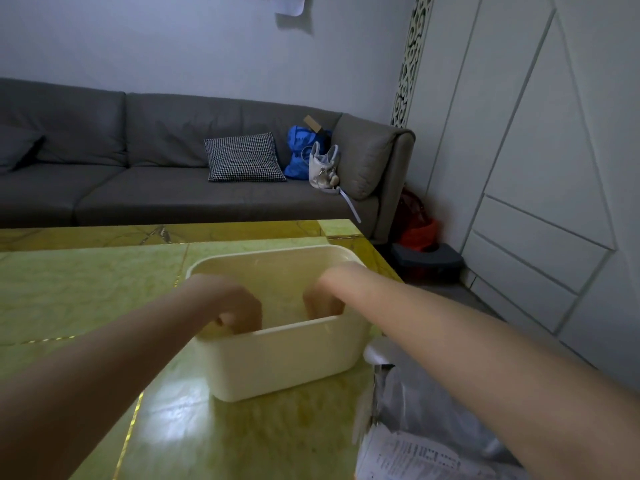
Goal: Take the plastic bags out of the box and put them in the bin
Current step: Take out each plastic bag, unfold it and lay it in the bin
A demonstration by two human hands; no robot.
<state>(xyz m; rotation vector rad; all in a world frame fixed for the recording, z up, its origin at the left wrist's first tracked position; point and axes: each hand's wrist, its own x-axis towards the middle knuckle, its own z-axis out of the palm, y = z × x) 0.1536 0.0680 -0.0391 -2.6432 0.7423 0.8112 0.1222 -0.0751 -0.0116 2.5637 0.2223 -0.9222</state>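
- Surface (104, 289): glossy yellow-green marble pattern with thin gold inlay lines; ceiling light glare on the near part.
- Room: grey sofa (138, 174) behind the surface, along a pale wall. On it a houndstooth cushion (244, 157), a blue bag (299, 154) and a small white handbag (323, 166) at the right end.
- Right side: white panelled wall; a red bag (417, 230) on the floor beside the sofa arm.
- Box (287, 358): cream plastic, open top, rounded corners, sits upright on the surface near its right edge.
- Both forearms reach in over the box's near rim.
- Left hand (235, 311): inside the box at its left end, fingers curled into a tight grip, knuckles up. What it holds is hidden by the rim; cannot tell.
- Right hand (323, 303): inside the box at its right end, fingers bent downward, tips below the rim. Cannot tell whether the grip is pressed on anything.
- Plastic bags in the box: none visible; the near wall and the hands hide the bottom.
- Bin (377, 351): only a grey rim shows just right of the box, off the surface edge, mostly under the right forearm.
- Grey plastic bag (415, 393) with a printed label lies at lower right, at the bin.
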